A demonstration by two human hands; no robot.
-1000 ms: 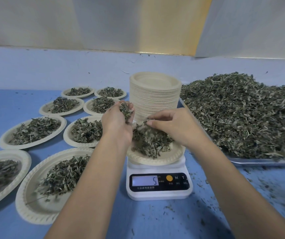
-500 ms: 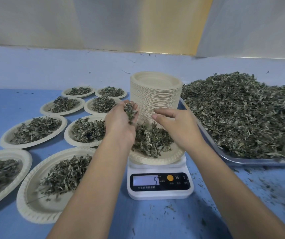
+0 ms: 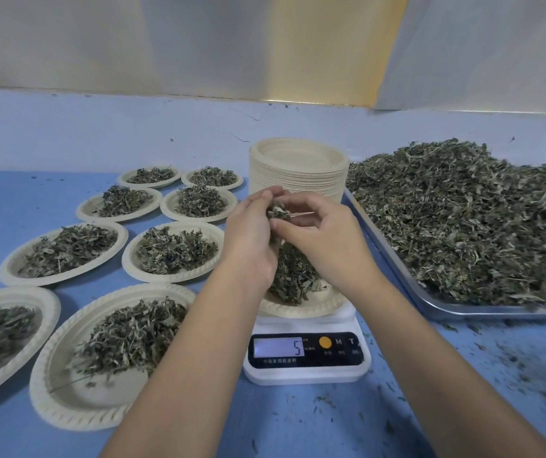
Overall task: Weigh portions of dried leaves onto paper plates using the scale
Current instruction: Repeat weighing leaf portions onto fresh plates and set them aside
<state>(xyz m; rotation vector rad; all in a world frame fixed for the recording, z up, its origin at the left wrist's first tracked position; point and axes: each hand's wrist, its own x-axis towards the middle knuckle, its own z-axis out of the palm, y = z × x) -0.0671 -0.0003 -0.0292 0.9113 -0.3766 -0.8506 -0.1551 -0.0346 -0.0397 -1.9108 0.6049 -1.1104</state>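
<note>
A white digital scale [image 3: 308,358] stands at the centre front, its display showing a 5. On it sits a paper plate [image 3: 301,308] with a heap of dried leaves [image 3: 293,276]. Above that plate my left hand [image 3: 251,239] holds a small clump of leaves [image 3: 277,211] in its curled fingers. My right hand [image 3: 321,239] meets it from the right, its fingertips pinching at the same clump. A big pile of dried leaves [image 3: 469,219] fills a metal tray [image 3: 446,307] on the right.
A tall stack of empty paper plates [image 3: 298,170] stands behind the scale. Several filled plates [image 3: 113,345] lie to the left on the blue table [image 3: 298,421]. Leaf crumbs are scattered at the front right. A pale wall runs behind.
My right hand has risen from the plate on the scale and come up to my left hand, where both now meet on the clump. The display still reads 5.
</note>
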